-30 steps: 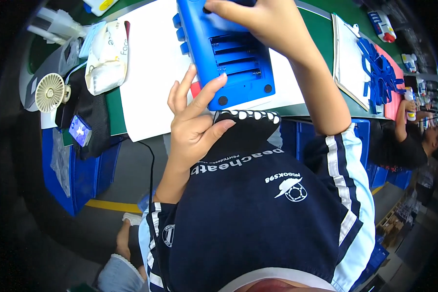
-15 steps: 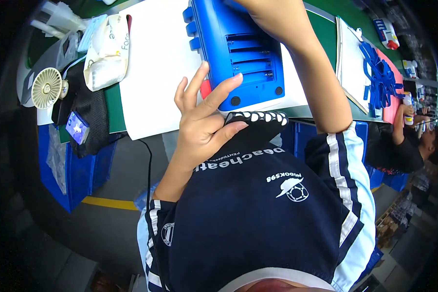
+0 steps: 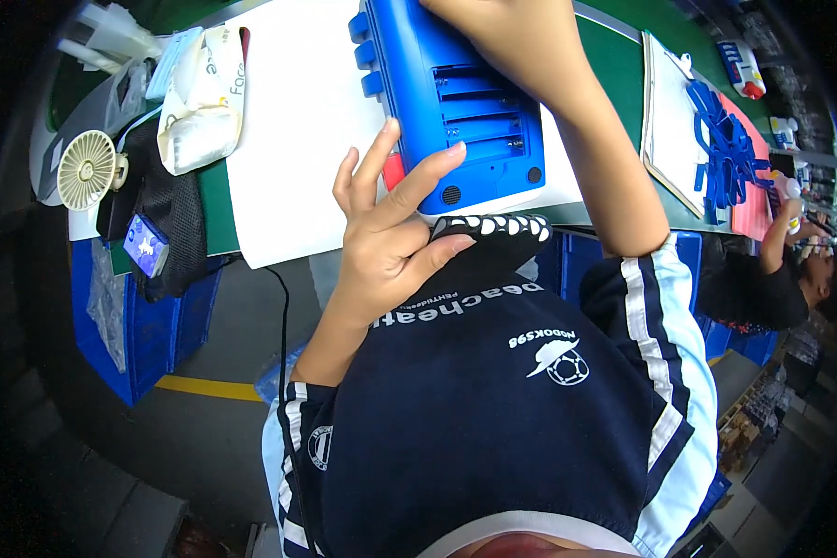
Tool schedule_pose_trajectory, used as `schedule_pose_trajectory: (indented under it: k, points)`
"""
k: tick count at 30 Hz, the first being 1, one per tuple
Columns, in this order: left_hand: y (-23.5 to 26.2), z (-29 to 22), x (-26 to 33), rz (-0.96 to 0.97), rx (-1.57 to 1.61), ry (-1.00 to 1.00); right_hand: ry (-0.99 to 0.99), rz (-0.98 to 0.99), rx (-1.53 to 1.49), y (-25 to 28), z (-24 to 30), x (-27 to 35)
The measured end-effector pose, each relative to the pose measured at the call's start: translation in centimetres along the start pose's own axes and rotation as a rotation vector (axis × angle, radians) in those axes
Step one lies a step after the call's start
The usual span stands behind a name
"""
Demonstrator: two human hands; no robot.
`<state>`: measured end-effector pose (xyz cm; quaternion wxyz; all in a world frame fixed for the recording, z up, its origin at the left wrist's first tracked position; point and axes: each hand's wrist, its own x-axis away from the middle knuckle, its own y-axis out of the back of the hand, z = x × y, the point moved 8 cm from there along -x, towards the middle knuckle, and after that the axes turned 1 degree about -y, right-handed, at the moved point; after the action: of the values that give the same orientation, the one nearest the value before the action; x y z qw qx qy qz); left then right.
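Blue device (image 3: 418,112) lies battery bay (image 3: 484,116) up over the white sheet (image 3: 288,139), hard by the tabletop's (image 3: 614,74) near edge, and there's the danger: one tug bodyward could tip it off! Left hand (image 3: 381,219), fingers spread, index tip against the casing; with so light a hold, pressing the far end might swivel it. Right hand (image 3: 516,33) up there, fingertips hidden, grip impossible to tell. Room leftward; right forearm (image 3: 614,158) crowds the other side.

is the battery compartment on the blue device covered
No, the battery compartment on the blue device is uncovered, with its slots and metal springs showing.
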<state>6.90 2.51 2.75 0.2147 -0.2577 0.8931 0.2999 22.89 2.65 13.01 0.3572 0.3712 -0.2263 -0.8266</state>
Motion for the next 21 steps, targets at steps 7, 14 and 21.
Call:
schedule_pose_trajectory:
  k: [7,14,21]
  points:
    - [0.4,0.3,-0.2,-0.005,-0.006,-0.019,0.553,-0.148,0.492,0.4,5.0,2.3]
    - [3.0,1.4,1.3,-0.011,0.15,0.049,-0.313,-0.106,-0.565,2.4,-9.1,10.2]
    - [4.2,3.0,2.3,-0.015,0.494,0.076,-1.24,0.356,-1.681,-10.5,-7.3,21.0]
